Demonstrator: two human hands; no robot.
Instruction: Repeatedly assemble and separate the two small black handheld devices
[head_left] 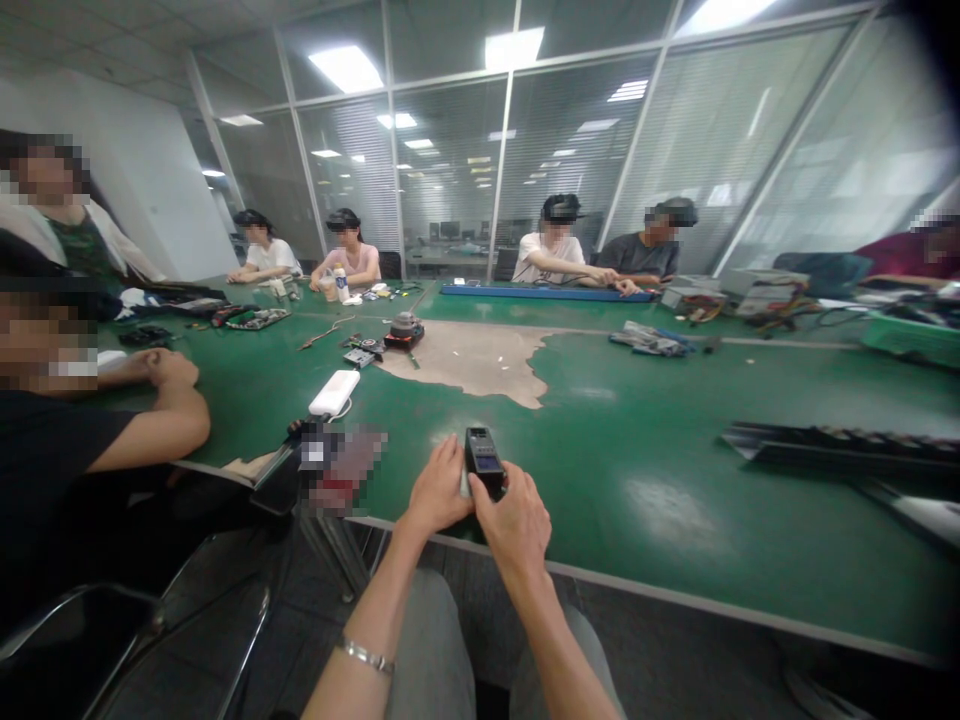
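Observation:
Near the table's front edge, a small black box-shaped device with a little screen stands between my two hands. My right hand is closed around its right side and near end, thumb on the near edge. My left hand presses against the left side with its fingers together. A whitish sliver shows between the left fingers and the device; I cannot make out what it is. The fingers' undersides are hidden. Both hands rest over the green table.
Left of my hands lie a white power bank with a cable and a blurred reddish item. Farther back are a round-topped device and bundled cables. Black rails lie at right. A co-worker's arm rests at left.

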